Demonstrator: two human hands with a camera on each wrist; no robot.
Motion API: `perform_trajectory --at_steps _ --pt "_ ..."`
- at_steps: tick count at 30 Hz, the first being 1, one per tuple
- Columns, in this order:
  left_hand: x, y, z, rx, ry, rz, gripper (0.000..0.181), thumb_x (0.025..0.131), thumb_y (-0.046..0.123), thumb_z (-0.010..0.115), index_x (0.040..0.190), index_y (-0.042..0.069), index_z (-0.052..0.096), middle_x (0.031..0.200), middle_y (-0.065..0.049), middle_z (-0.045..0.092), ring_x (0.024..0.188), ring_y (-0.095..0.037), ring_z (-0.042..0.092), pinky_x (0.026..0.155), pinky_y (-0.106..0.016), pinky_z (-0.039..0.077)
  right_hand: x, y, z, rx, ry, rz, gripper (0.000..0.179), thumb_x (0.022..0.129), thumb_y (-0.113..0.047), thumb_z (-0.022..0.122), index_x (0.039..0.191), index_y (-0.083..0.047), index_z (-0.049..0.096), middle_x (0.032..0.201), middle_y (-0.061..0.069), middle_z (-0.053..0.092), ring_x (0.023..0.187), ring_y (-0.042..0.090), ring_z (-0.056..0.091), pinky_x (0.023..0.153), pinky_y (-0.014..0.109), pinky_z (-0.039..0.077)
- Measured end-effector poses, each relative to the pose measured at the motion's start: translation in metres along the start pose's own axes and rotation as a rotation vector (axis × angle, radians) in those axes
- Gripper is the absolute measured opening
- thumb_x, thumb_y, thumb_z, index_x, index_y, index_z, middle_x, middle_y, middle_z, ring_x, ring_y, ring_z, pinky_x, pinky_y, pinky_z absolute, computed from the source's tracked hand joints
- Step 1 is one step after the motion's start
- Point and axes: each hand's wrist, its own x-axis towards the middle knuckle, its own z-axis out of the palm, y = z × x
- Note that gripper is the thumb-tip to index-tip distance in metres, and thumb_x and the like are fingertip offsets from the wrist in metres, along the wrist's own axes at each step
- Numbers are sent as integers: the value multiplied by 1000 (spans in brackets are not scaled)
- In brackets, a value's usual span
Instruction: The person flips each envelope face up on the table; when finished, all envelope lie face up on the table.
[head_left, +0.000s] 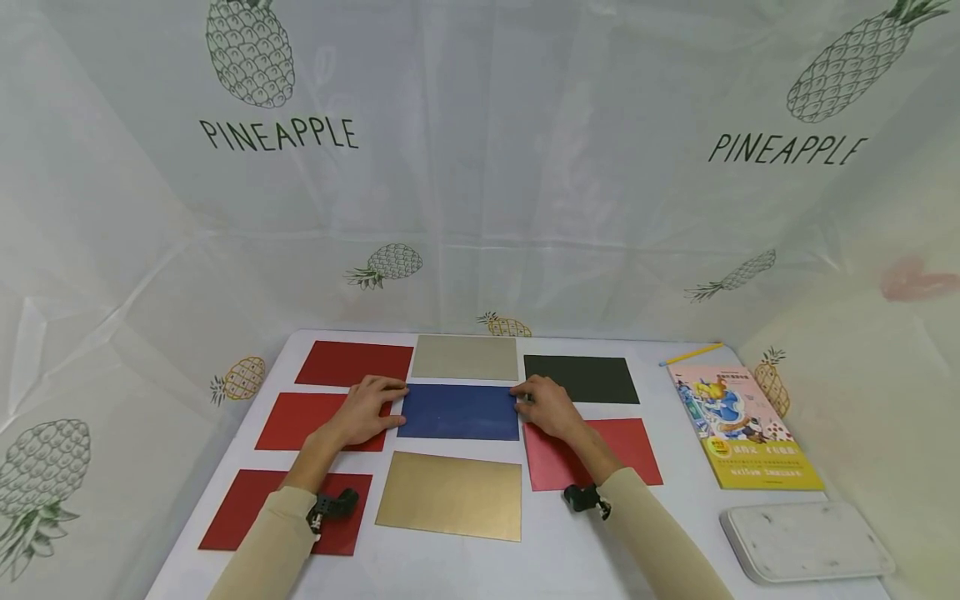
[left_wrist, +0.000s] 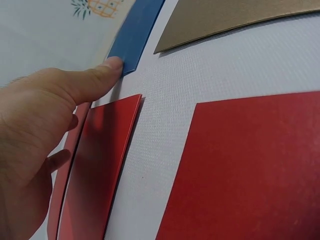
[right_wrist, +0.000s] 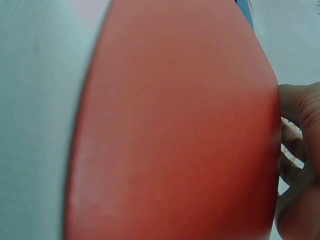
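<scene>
A blue card (head_left: 457, 412) lies flat in the middle of a grid of coloured cards on the white table (head_left: 555, 550). My left hand (head_left: 371, 408) rests at its left short edge. The thumb (left_wrist: 95, 75) lies straight, its tip touching the corner of the blue card (left_wrist: 132, 37). My right hand (head_left: 543, 406) sits at the card's right edge, fingertips touching it, and rests partly over a red card (head_left: 592, 454). In the right wrist view that red card (right_wrist: 175, 125) fills the frame, with bent fingers (right_wrist: 300, 115) at the right edge.
Around the blue card lie a dark red card (head_left: 354, 363), a grey card (head_left: 465, 357), a black card (head_left: 581, 379), two red cards (head_left: 300, 421) (head_left: 277, 510) and a gold card (head_left: 450, 495). A picture book (head_left: 742, 425), a pencil (head_left: 690, 355) and a white tray (head_left: 806, 542) lie at the right.
</scene>
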Motion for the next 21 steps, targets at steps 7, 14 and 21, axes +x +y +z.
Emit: perform_trajectory --at_steps 7,14,21 --pt "0 -1 1 -2 0 3 59 86 31 80 138 7 62 143 -13 54 134 -36 40 106 -63 31 0 0 1 2 -4 17 24 90 -18 74 114 -16 77 106 2 67 100 22 59 88 49 46" --pt "0 -5 3 -29 10 11 59 86 30 80 139 10 61 144 -11 53 134 -34 39 106 -62 31 -2 -1 0 -1 -7 12 23 91 -17 74 113 -16 77 107 3 67 101 23 59 89 51 46" --pt "0 -6 1 -74 24 19 57 87 32 79 140 18 61 145 -7 53 134 -31 39 105 -59 32 -5 -4 -4 -36 8 -14 21 92 -23 74 113 -20 77 108 -1 67 104 21 59 90 52 45"
